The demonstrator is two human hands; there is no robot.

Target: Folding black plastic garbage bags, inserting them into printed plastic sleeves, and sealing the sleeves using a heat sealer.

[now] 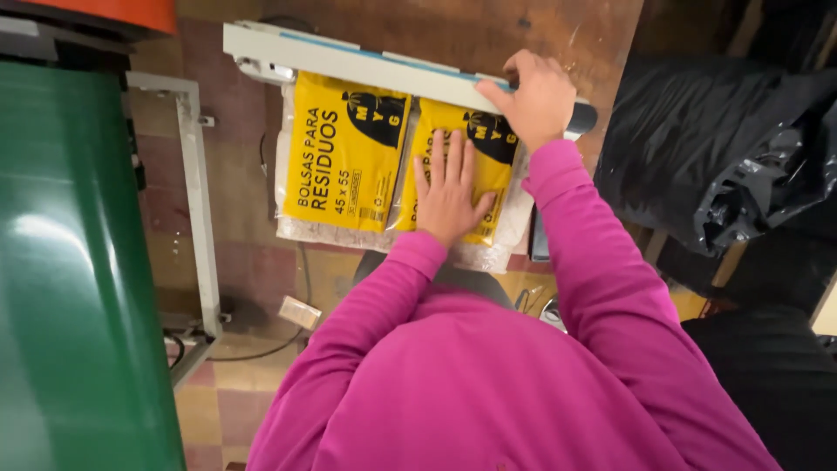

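Left grip (pixel 449 194): my fingers spread flat on the right yellow packet (pixel 462 174), pinning it.
Right grip (pixel 534 98): curled around the sealer bar (pixel 366 68) at one o'clock, pressing down.
Left yellow packet (pixel 344 153): lay beside it at eleven o'clock.

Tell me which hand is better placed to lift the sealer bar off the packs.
Right. The right hand already grips the sealer bar near its end, above the packs. The left hand lies flat on the right yellow pack, likely steadying it, apart from the bar.
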